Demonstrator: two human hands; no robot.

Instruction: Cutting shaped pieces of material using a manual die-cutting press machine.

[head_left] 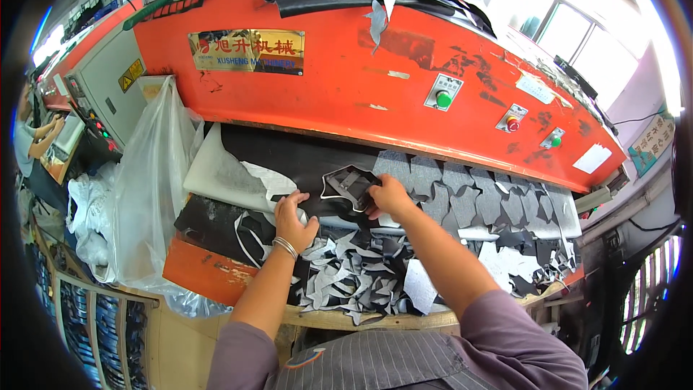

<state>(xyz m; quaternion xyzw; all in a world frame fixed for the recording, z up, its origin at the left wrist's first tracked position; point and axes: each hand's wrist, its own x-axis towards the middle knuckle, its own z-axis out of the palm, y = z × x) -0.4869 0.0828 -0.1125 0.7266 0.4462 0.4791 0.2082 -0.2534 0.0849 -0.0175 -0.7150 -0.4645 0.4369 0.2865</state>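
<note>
Grey scraps (346, 274) heaped nearest me. My left hand (291, 225), fingers half-curled beside pale offcut (270, 179); can't tell whether pinching. My right hand (390, 197) grips die (351, 185) by right wall, over black sheet (289, 146); looks stiff, fairly heavy, lower edge likely sharp: best held by upper walls. Red press (332, 94) beyond.

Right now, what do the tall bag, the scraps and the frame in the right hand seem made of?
Bag: thin plastic, glossy and see-through. Scraps: perhaps leather-like sheet, matt, bending limply. Frame: possibly metal, dark, dull inside, with a thin pale rim.
</note>
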